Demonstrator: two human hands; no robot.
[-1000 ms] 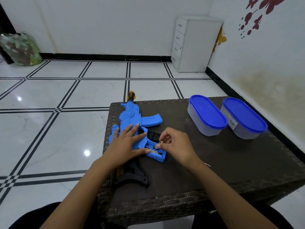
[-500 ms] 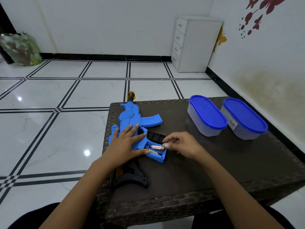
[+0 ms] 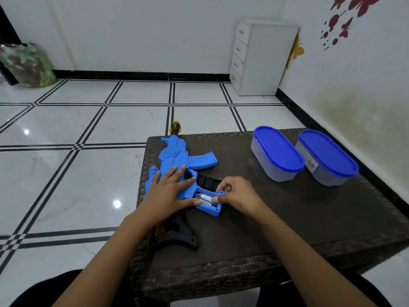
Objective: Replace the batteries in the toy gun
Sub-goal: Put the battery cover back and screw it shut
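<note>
Lying on its side at the dark woven table's (image 3: 287,229) left edge, the blue toy gun (image 3: 177,156) is pressed flat by the left hand (image 3: 168,193), fingers straight. The right hand (image 3: 236,193), fingers curled, pinches at the batteries (image 3: 204,197) in the handle's open compartment. Farther back stand two blue-lidded containers (image 3: 276,154).
</note>
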